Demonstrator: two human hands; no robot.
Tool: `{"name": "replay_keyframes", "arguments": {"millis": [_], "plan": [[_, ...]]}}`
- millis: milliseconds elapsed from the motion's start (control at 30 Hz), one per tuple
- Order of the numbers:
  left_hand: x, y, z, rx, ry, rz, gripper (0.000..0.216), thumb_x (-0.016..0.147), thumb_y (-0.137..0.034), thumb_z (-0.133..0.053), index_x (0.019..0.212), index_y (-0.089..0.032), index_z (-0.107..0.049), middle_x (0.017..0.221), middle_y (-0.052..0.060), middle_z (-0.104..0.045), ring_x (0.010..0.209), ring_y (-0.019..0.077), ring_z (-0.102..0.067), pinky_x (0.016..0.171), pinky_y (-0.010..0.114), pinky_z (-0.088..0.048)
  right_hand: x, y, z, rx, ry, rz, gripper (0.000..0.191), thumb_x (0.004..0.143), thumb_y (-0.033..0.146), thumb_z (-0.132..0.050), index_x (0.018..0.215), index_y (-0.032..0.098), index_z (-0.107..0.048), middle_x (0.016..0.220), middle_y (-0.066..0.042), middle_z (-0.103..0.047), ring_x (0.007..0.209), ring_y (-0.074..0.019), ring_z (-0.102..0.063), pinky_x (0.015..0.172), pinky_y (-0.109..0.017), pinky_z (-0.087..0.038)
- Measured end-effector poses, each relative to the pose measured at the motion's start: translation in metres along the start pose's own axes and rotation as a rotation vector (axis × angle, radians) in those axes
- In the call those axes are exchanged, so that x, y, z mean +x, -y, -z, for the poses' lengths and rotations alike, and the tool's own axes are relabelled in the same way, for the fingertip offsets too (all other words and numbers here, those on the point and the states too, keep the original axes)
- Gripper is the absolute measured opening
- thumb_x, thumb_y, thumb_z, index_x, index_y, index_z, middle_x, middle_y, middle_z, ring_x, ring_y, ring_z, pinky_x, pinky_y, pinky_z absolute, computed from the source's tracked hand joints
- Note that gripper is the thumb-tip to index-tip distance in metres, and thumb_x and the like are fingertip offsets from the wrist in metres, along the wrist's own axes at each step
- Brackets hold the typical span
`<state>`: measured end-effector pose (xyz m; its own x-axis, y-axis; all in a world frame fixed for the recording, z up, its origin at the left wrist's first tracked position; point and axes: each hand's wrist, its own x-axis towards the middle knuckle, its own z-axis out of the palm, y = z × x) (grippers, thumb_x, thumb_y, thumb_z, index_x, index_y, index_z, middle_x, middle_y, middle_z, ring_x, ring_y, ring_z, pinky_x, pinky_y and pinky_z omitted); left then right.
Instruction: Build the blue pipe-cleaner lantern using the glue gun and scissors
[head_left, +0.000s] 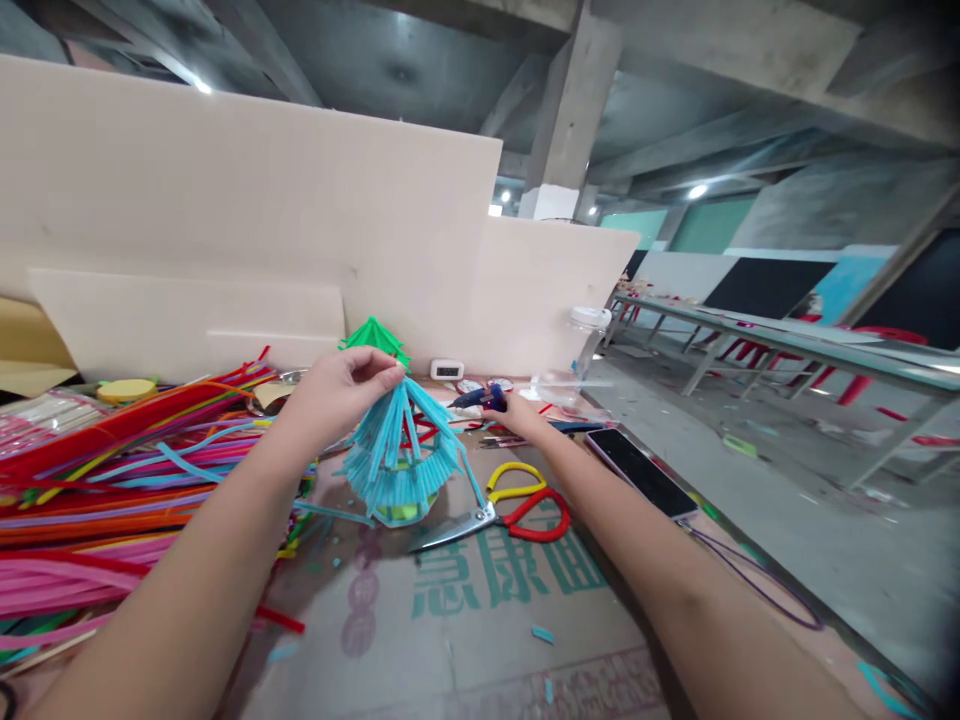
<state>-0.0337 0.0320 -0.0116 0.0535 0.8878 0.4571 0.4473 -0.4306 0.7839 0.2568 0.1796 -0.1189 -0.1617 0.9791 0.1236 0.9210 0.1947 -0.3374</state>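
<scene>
With left fingers, pinching blue cone at peak; with right hand, gripping glue gun.
Likely light, crushable (soft strips); best held there.

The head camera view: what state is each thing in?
Left hand: pinching the blue craft piece's top
Right hand: gripping the glue gun
Blue craft piece: upright, gaps between its upper strips
Glue gun: held, nozzle pointing left
Scissors: lying down, blades seemingly closed
Phone: face up, screen dark
Clear jar: upright, lid on
Digital clock: upright, digits unreadable
Colored strips: loosely piled
Ceiling light: lit
</scene>
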Motion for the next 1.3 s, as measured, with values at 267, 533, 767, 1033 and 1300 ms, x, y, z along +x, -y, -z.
{"name": "replay_keyframes", "arguments": {"millis": [267,533,767,1033,1300], "plan": [[0.001,0.009,0.002,0.057,0.006,-0.011,0.036,0.077,-0.052,-0.06,0.089,-0.019,-0.067,0.074,0.003,-0.07,0.066,0.0183,-0.062,0.061,0.028,-0.046,-0.065,0.009,0.03,-0.152,-0.098,0.09,0.035,0.091,0.042,-0.048,0.102,0.015,-0.067,0.104,-0.015,-0.069,0.101,-0.0258,-0.061,0.084,-0.032,-0.041],[-0.001,0.002,-0.007,0.037,-0.081,-0.008,0.038,0.076,-0.051,-0.061,0.088,-0.015,-0.067,0.078,0.005,-0.069,0.07,0.0185,-0.062,0.063,0.027,-0.046,-0.118,0.075,0.011,-0.154,0.081,0.267,0.032,0.078,0.05,-0.061,0.074,0.018,-0.068,0.069,-0.009,-0.068,0.059,-0.0192,-0.06,0.052,-0.026,-0.033],[0.002,0.01,-0.007,0.043,-0.119,-0.043,0.039,0.077,-0.052,-0.06,0.088,-0.015,-0.067,0.078,0.005,-0.068,0.07,0.0174,-0.06,0.062,0.026,-0.045,-0.11,0.078,0.008,-0.01,0.005,0.248,0.009,0.078,0.02,-0.056,0.071,0.017,-0.059,0.069,-0.007,-0.068,0.058,-0.0146,-0.058,0.052,-0.023,-0.032],[0.0,0.005,-0.009,0.041,-0.103,-0.032,0.035,0.079,-0.048,-0.059,0.089,-0.015,-0.066,0.082,0.006,-0.068,0.074,0.0182,-0.061,0.066,0.027,-0.045,-0.117,0.084,0.055,0.663,-0.12,0.236,0.019,0.087,0.039,-0.048,0.089,0.02,-0.047,0.058,0.004,-0.06,0.043,-0.0101,-0.048,0.045,-0.022,-0.037],[-0.002,0.003,-0.011,0.049,-0.092,-0.085,0.033,0.08,-0.048,-0.058,0.087,-0.016,-0.065,0.081,0.005,-0.068,0.074,0.0178,-0.061,0.066,0.027,-0.046,-0.144,0.115,0.06,1.146,0.046,0.341,0.027,0.076,0.036,-0.066,0.096,0.018,-0.058,0.067,0.001,-0.064,0.057,-0.012,-0.06,0.062,-0.029,-0.05]]}}
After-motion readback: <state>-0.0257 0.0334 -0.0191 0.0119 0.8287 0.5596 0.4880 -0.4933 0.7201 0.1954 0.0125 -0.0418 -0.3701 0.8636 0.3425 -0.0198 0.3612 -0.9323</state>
